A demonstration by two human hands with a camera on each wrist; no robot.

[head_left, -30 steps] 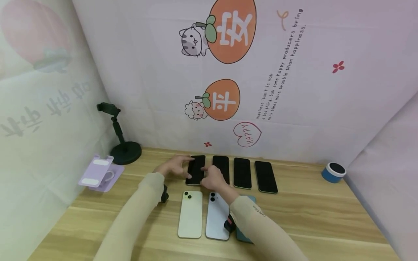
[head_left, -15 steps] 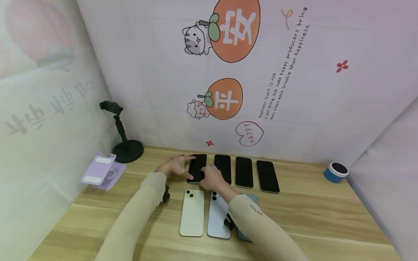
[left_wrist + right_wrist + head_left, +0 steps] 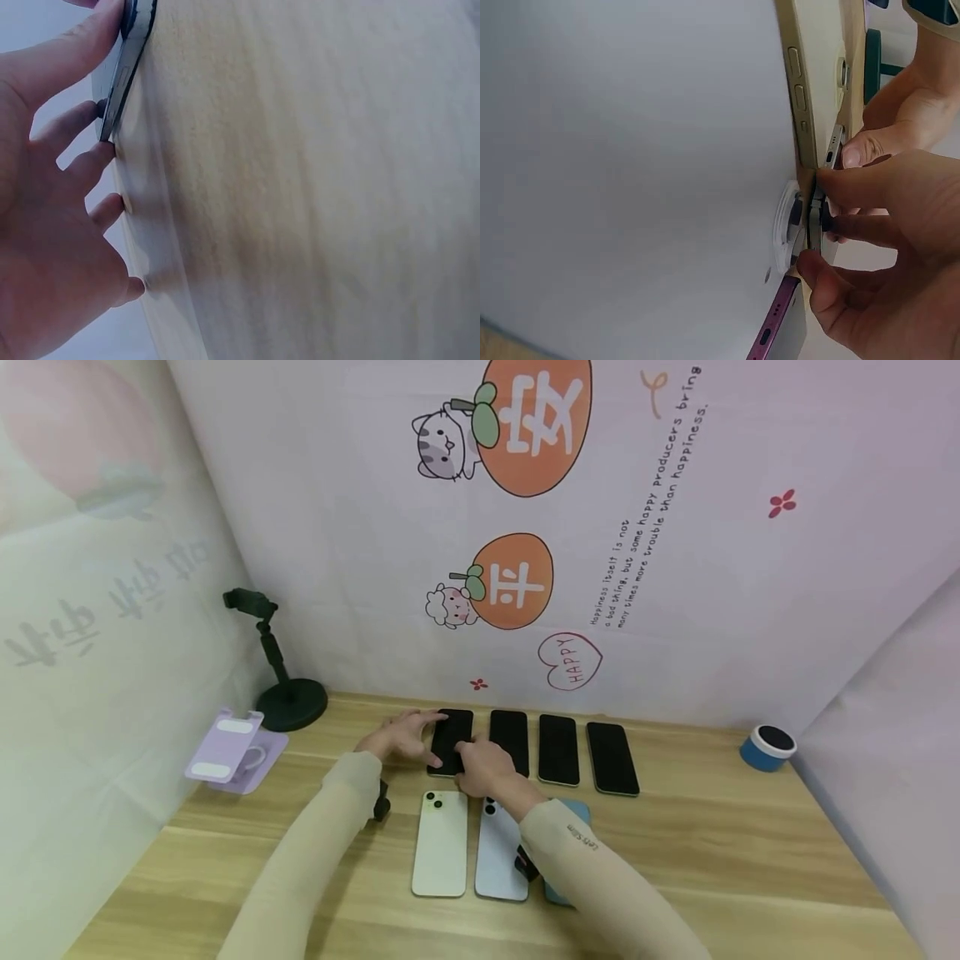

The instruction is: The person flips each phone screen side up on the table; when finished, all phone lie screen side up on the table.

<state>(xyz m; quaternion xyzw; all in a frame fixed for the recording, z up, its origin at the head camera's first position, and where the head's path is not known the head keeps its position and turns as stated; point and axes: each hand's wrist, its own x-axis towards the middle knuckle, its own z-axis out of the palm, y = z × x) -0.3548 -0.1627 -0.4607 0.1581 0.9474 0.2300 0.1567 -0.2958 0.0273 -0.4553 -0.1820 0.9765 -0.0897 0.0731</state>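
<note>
A row of black-screened smartphones lies face up near the back of the table. My left hand (image 3: pixel 405 735) spans the left side of the leftmost smartphone (image 3: pixel 452 735), index finger near its top corner and thumb near its bottom corner. In the left wrist view, the thumb and fingers are at the edge of that smartphone (image 3: pixel 129 71). From the other side my right hand (image 3: pixel 487 768) holds its lower right edge, with fingertips overlapping the screen. In the right wrist view, the right thumb and fingers pinch around the smartphone edge (image 3: pixel 815 225).
In front lie a cream phone (image 3: pixel 440 852), a pale blue phone (image 3: pixel 498 860) and a teal phone (image 3: pixel 577 810), backs up. A lilac stand (image 3: pixel 225 747) and a black stand (image 3: pixel 291 703) are at left. A blue-and-white round container (image 3: pixel 767 748) stands at far right.
The right fingertips have shifted slightly left, farther over the leftmost smartphone. My left hand keeps nearly the same hold, and the head view has tilted a little.
</note>
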